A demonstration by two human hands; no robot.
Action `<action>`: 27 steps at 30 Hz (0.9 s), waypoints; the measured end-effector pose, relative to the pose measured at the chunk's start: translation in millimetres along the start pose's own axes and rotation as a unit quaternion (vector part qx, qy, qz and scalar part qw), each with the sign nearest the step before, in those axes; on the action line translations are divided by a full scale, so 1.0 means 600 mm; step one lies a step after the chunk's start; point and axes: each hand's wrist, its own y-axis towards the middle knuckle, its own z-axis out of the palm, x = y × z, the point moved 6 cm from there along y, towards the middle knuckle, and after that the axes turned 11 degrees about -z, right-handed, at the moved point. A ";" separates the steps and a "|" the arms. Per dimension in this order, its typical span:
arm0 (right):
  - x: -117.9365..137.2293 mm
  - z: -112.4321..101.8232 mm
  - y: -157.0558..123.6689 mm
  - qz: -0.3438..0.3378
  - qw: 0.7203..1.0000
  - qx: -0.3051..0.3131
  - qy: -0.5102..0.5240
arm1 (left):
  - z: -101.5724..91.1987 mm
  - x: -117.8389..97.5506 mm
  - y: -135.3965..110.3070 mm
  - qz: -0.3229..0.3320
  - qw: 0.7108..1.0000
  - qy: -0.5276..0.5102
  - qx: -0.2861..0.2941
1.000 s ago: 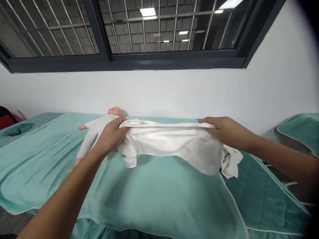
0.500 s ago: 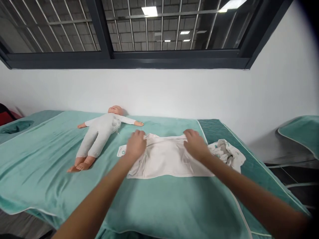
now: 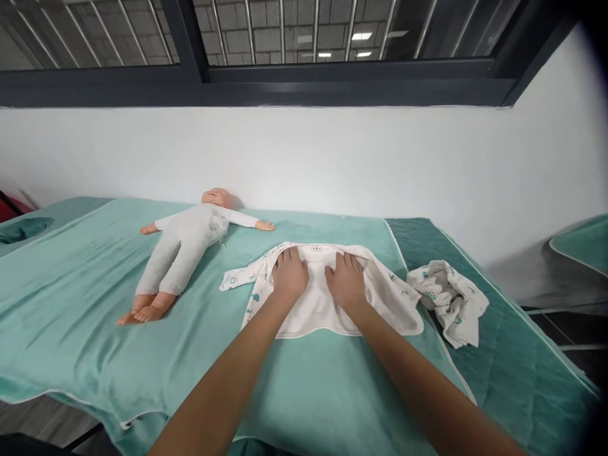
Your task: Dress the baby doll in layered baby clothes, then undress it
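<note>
A white baby shirt (image 3: 318, 310) with a small teal print lies spread, inside up, on a teal towel (image 3: 95, 342). My left hand (image 3: 289, 275) rests flat on it with fingers stretched out toward the collar. My right hand (image 3: 346, 278) lies flat beside it, fingers also extended, a short gap between the two. A baby doll (image 3: 183, 247) in a pale grey suit lies on its back to the left of the shirt, arms out, head toward the wall.
A crumpled white printed garment (image 3: 451, 294) lies to the right on a darker green quilted cover (image 3: 513, 367). A white wall and a dark-framed window stand behind. Another teal-covered surface (image 3: 582, 244) shows at far right.
A second ago both hands held the shirt stretched in the air. It has since been laid on the towel, and my hands have moved together onto its middle, pressing flat.
</note>
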 end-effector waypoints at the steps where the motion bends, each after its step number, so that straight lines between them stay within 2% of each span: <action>1: 0.002 -0.002 0.002 0.002 1.000 -0.009 0.001 | -0.004 -0.005 0.001 0.001 1.000 -0.009 -0.013; 4: 0.010 -0.010 0.011 -0.015 0.999 -0.040 -0.001 | -0.012 -0.020 0.006 -0.009 0.998 -0.023 -0.050; 7: 0.008 -0.016 0.020 -0.019 0.998 -0.053 -0.014 | -0.006 -0.031 0.018 -0.011 0.998 -0.016 -0.054; 14: -0.016 -0.009 0.051 -0.005 0.999 -0.005 -0.041 | 0.038 -0.035 0.059 -0.012 1.000 0.024 -0.014; 20: -0.039 0.011 0.081 -0.007 0.997 0.042 -0.057 | 0.053 -0.039 0.084 -0.021 0.999 0.026 0.000; 27: -0.068 0.061 0.096 0.026 0.992 0.118 -0.020 | 0.080 -0.027 0.104 -0.052 0.991 -0.004 0.121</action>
